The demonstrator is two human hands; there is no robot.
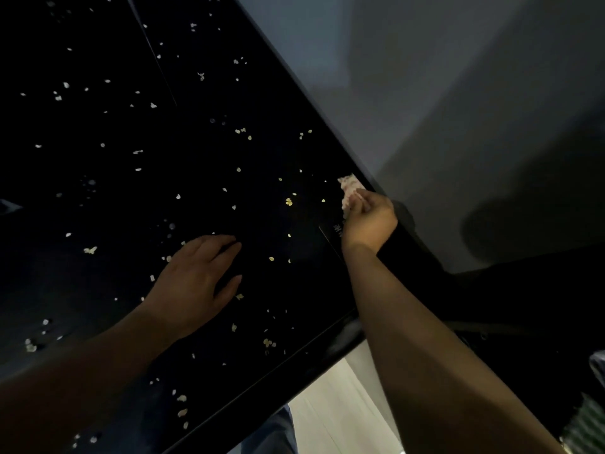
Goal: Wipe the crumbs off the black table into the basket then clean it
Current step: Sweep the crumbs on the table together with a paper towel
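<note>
Head view, writing: a small patch of white print (337,230) sits on the black table (262,99) just below the right hand; it is too blurred to read.
Head view, left hand: the left hand (196,286) lies palm down on the table, towards the near edge, with its forearm coming in from the lower left.
Left fingers: the fingers (222,244) are straight and slightly spread, resting flat on the surface and holding nothing.
Head view, right hand: the right hand (370,221) is at the table's right edge, with the wrist bent and the forearm reaching up from the lower right.
Right fingers: they (358,204) are curled tightly round a crumpled wipe (347,186), which is pale with faint specks. Whether it is paper or fabric cannot be told.
Wipe: its free end sticks out past the knuckles and sits at the table's edge.
Crumbs: pale flakes (288,201) are scattered over nearly the whole tabletop, from the far left corner to the near edge. Some lie between the two hands and several beside the left hand.
Table: glossy black, set at a slant across the view, with a thin seam line (154,50) running across its far part.
Surroundings: a grey wall (458,77) lies beyond the right edge and a pale floor (334,417) below the near edge. A blue trouser leg (275,434) shows at the bottom and a striped fabric (589,417) at the lower right.
</note>
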